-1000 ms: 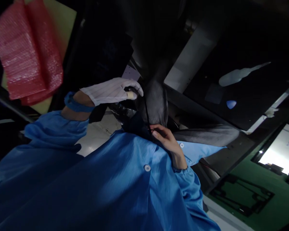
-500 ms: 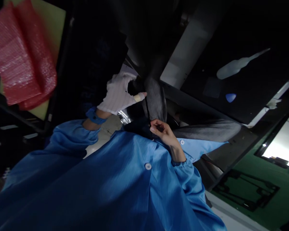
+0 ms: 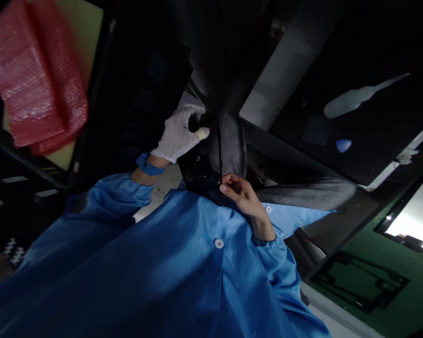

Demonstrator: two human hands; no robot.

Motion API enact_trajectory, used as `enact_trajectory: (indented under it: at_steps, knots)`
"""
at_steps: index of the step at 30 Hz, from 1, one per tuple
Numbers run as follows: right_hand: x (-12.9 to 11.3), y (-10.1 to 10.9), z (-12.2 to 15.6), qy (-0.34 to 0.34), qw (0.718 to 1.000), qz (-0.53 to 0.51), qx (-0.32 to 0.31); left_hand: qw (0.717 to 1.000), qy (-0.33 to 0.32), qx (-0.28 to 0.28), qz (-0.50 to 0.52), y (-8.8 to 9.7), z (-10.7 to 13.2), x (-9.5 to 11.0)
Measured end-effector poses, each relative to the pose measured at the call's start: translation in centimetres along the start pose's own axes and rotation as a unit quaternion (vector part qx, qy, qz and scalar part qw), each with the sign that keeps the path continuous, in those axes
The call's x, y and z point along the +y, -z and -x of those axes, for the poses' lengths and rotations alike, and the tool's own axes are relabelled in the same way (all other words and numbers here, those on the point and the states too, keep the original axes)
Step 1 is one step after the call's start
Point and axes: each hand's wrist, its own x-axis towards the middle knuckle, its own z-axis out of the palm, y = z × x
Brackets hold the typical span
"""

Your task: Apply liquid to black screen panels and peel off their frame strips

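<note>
My left hand [image 3: 179, 135] wears a white glove with tan tape on the thumb tip. Its fingers are curled round something dark that I cannot make out. A thin black strip [image 3: 219, 155] runs almost upright from just right of that thumb down to my right hand [image 3: 242, 196]. The right hand is bare and pinches the strip's lower end against the dark cloth at the collar of my blue coat [image 3: 183, 263]. Grey trouser legs [image 3: 232, 150] lie behind both hands.
Red bubble wrap [image 3: 38, 84] hangs at the top left over a yellow-green board [image 3: 86, 28]. A dark panel [image 3: 373, 141] at the right carries a pale smear [image 3: 356, 98] and a small blue piece [image 3: 343, 145]. A black frame [image 3: 359, 286] lies on green floor at the lower right.
My left hand went from stretched out sideways to curled, and rose to the right beside the strip's top. The strip now stands more upright. The right hand has barely moved.
</note>
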Motion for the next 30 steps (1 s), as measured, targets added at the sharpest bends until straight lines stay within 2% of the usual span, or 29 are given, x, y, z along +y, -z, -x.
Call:
enact_trajectory:
  at_steps: [3, 9, 17, 26, 30]
  knots:
    - [-0.1, 0.0, 0.0, -0.005, 1.000, -0.016, -0.004, 0.999, 0.001, 0.040, -0.019, -1.0, -0.8, -1.3]
    - [0.1, 0.0, 0.0, -0.012, 0.999, -0.036, -0.013, 0.998, -0.047, 0.039, -0.003, -1.7, -1.6, -3.3]
    - [0.4, 0.3, 0.0, -0.011, 0.999, -0.046, -0.011, 0.998, -0.048, 0.047, -0.003, -1.6, -1.6, -3.0]
    - [0.8, 0.0, 0.2, -0.011, 0.998, -0.060, -0.013, 0.993, -0.082, 0.081, 0.025, -2.0, -1.5, -3.6]
    - [1.1, 0.2, 0.1, -0.010, 0.999, -0.049, -0.004, 0.992, -0.071, 0.102, 0.015, -2.6, -1.3, -3.3]
